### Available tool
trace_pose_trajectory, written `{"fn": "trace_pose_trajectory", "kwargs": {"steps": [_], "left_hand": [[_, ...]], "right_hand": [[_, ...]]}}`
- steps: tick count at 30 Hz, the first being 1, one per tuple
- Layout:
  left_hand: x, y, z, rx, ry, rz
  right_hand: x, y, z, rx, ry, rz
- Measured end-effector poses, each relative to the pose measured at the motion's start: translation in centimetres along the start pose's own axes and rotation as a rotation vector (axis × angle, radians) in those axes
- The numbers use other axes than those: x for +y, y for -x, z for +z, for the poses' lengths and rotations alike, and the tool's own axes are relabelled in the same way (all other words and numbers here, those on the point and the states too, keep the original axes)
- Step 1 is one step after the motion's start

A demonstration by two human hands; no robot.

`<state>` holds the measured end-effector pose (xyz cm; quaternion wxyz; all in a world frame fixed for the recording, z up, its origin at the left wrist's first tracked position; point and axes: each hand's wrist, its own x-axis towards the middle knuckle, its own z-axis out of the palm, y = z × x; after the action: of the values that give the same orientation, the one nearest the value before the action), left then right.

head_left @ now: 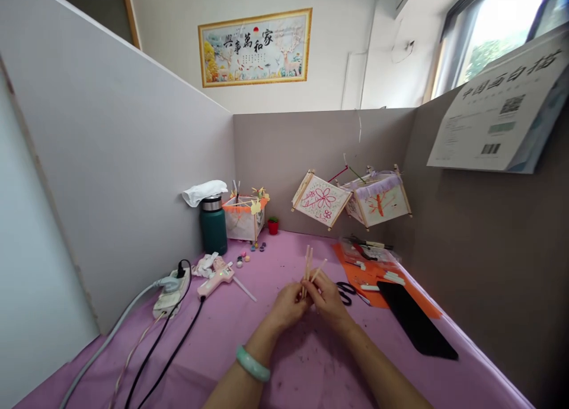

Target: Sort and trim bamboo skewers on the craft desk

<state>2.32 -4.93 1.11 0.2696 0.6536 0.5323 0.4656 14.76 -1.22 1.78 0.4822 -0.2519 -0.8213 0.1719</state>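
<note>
My left hand (288, 305) and my right hand (328, 297) meet above the middle of the purple table (284, 361). Together they pinch a small bundle of thin wooden sticks (309, 267), which stands upright and fans out slightly at the top. A pale green bangle (252, 363) circles my left wrist. A pair of black-handled scissors (345, 292) lies just right of my right hand.
A pink glue gun (216, 280) and a white power strip (171, 291) with trailing cables lie at left. A green flask (213, 224), a small lantern (244, 214) and a red pot (272, 225) stand at the back. Orange paper (377, 278), a black sheet (415, 326) and two hanging lanterns (351, 198) are at right.
</note>
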Motion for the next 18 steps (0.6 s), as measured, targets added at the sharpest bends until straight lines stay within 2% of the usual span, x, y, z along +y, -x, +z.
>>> {"fn": "trace_pose_trajectory", "kwargs": {"steps": [3, 6, 9, 11, 13, 15, 18], "left_hand": [[-0.4, 0.3, 0.1, 0.042, -0.017, 0.009], [-1.0, 0.0, 0.2, 0.059, -0.003, -0.002], [-2.0, -0.7, 0.1, 0.099, 0.045, -0.055], [-2.9, -1.3, 0.0, 0.131, 0.087, -0.109], [-3.7, -1.8, 0.0, 0.143, 0.129, -0.147], [-4.1, -2.0, -0.1, 0.124, 0.165, -0.157], [-4.0, -1.9, -0.1, 0.069, 0.208, -0.145]], "right_hand": [[0.0, 0.3, 0.0, 0.036, 0.070, -0.001], [0.6, 0.0, -0.1, 0.018, 0.085, 0.042], [1.5, 0.0, -0.8, 0.005, 0.198, 0.240], [1.9, 0.1, -1.3, -0.062, 0.427, 0.411], [1.9, 0.2, -1.4, -0.203, 0.638, 0.520], [1.7, 0.2, -1.0, -0.302, 0.727, 0.576], [1.2, 0.0, -0.2, -0.312, 0.738, 0.633]]}}
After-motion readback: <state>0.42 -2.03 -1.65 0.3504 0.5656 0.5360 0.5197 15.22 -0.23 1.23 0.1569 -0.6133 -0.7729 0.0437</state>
